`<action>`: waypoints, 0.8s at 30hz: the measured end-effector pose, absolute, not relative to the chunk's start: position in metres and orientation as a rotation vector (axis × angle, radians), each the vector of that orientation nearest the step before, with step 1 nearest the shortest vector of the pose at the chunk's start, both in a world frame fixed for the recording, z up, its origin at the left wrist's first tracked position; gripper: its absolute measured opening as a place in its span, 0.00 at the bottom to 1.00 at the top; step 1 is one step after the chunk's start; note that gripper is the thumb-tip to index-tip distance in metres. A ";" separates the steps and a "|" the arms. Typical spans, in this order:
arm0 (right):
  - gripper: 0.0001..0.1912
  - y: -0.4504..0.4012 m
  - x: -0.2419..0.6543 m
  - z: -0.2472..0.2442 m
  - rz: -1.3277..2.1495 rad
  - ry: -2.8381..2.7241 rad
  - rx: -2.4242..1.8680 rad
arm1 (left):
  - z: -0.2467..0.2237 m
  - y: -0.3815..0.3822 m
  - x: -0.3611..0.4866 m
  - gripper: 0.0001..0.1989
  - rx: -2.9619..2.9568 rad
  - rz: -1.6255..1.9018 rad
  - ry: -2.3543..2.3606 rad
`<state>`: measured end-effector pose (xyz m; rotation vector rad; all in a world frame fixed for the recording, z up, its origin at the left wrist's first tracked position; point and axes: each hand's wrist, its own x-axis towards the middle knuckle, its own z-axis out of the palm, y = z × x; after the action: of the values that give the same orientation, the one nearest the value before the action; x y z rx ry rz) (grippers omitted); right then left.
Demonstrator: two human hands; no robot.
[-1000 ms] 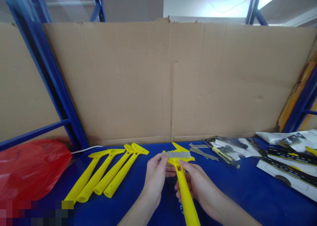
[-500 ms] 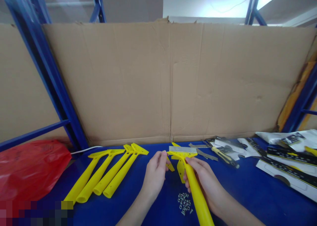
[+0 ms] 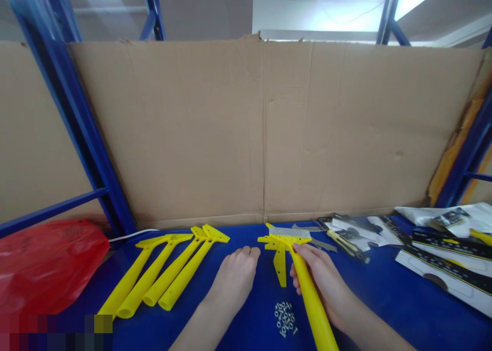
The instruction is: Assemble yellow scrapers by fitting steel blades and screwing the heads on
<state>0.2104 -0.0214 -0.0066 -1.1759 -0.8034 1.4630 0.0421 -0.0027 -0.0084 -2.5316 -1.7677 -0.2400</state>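
Observation:
My right hand (image 3: pixel 321 276) is wrapped round the yellow handle of a scraper (image 3: pixel 310 300). A flat grey metal blade (image 3: pixel 290 232) lies across the scraper's wide head. My left hand (image 3: pixel 237 274) is closed, back of the hand upward, to the left of that head. A bit of a yellow plastic piece (image 3: pixel 252 249) shows at its fingertips; the rest is hidden. Below and behind the scraper head lie loose yellow plastic plates (image 3: pixel 280 267) with small holes. Nearer to me is a small pile of silvery nuts and screws (image 3: pixel 285 318).
Several yellow scraper handles (image 3: pixel 184 274) lie side by side on the blue table (image 3: pixel 215 315) at left, beside a red plastic bag (image 3: pixel 57 264). To the right are a screwdriver (image 3: pixel 348 246), metal blades (image 3: pixel 323 244) and black-and-white packaging (image 3: pixel 446 269). Cardboard (image 3: pixel 265 136) stands behind.
My left hand has moved slightly left, away from the scraper head, and turned with its back upward. The yellow piece in it is now mostly hidden. My right hand still holds the scraper.

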 end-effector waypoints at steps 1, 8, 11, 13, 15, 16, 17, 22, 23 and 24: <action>0.08 -0.021 0.211 -0.007 1.460 -0.802 -1.180 | -0.006 -0.004 0.039 0.16 -2.541 -0.215 -1.771; 0.07 -0.021 0.212 -0.008 1.449 -0.829 -1.177 | -0.003 -0.019 0.020 0.29 -2.529 -0.203 -1.902; 0.07 -0.022 0.212 -0.007 1.449 -0.827 -1.182 | -0.002 -0.017 0.018 0.31 -2.477 -0.126 -1.992; 0.07 -0.024 0.212 -0.007 1.459 -0.822 -1.187 | -0.001 -0.013 0.017 0.31 -2.418 -0.147 -2.044; 0.07 -0.025 0.211 -0.006 1.473 -0.816 -1.194 | 0.000 -0.007 0.015 0.25 -2.335 -0.268 -2.120; 0.07 -0.025 0.211 -0.006 1.479 -0.816 -1.197 | 0.001 -0.004 0.013 0.20 -2.299 -0.367 -2.151; 0.07 -0.026 0.210 -0.006 1.485 -0.818 -1.197 | 0.003 -0.002 0.011 0.16 -2.279 -0.480 -2.162; 0.07 -0.027 0.209 -0.009 1.519 -0.870 -1.198 | 0.009 -0.003 0.007 0.13 -2.203 -1.042 -2.138; 0.08 -0.027 0.208 -0.009 1.525 -0.880 -1.199 | 0.010 -0.004 0.008 0.13 -2.184 -1.150 -2.128; 0.08 -0.028 0.208 -0.010 1.530 -0.887 -1.201 | 0.010 -0.004 0.010 0.14 -2.176 -1.262 -2.112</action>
<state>0.2081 -0.0276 -0.0098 -1.2005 -0.8867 1.5303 0.0097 -0.0043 0.0100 -2.1755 -2.1121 -1.2615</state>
